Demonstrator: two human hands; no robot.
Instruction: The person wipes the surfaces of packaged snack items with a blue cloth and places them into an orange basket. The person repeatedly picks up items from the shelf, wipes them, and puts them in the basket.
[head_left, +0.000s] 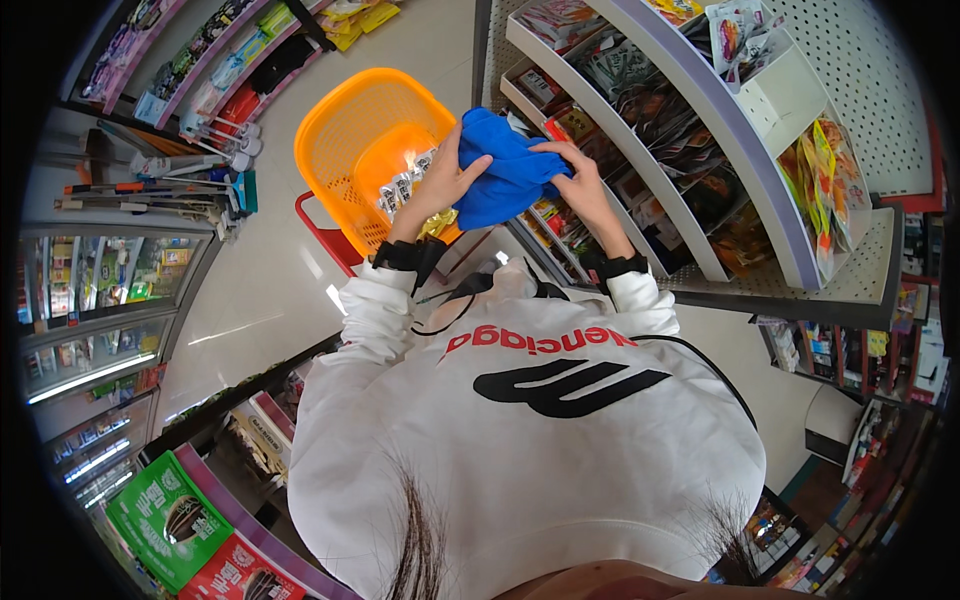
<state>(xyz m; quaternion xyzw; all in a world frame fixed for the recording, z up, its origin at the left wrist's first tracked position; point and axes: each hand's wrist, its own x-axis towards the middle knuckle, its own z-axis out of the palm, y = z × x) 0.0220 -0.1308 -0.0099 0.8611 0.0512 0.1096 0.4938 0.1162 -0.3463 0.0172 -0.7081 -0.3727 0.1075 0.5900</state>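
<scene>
A crumpled blue cloth (501, 176) is spread between both of my hands in front of the snack shelves. My left hand (448, 176) holds its left side, with the thumb lying over the fabric. On the other side, my right hand (574, 176) grips the cloth's edge with bent fingers. An orange plastic basket (319, 127) with perforated walls stands just beyond my left hand. Inside it lie silver printed packets (397, 191) and a gold foil packet (439, 222), partly covered by my left forearm and the cloth.
Tiered shelves (780, 199) of packaged snacks rise close on the right. Red stand parts (322, 236) show beside the basket. Brooms and mops (165, 187) lean at the left, near glass-door coolers (112, 277). Green and red snack bags (172, 521) occupy a shelf at lower left.
</scene>
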